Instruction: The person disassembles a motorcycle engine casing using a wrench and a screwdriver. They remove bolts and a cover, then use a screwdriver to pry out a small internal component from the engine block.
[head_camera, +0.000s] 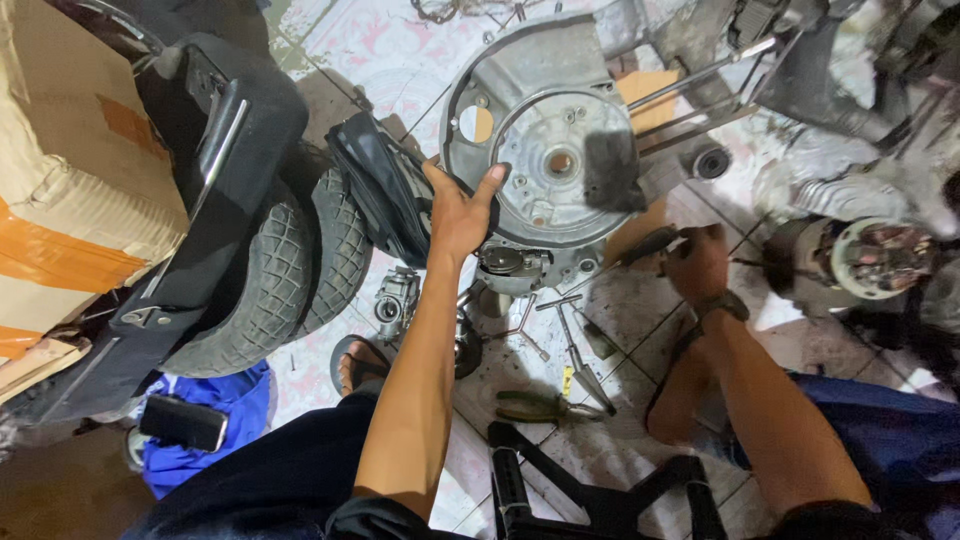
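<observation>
Engine casing (545, 150), a round grey metal housing with a central hub, stands tilted on the tiled floor (400, 50) in the upper middle of the view. The left hand (460, 215) presses flat against its lower left rim, fingers (488, 185) spread wide and holding nothing. The right hand (697, 262) sits just beside the casing's lower right edge, its fingers closed around the dark handle of a tool (645, 245) that points toward the casing's base. Below the casing, pliers (545, 406) and a few loose metal tools lie on the floor between the person's legs. A small carburettor (395, 300) rests near the left forearm. To the left, two tyres (290, 270) lean together beside a cardboard box (70, 170). A black phone (183, 422) lies on blue cloth (235, 400).
</observation>
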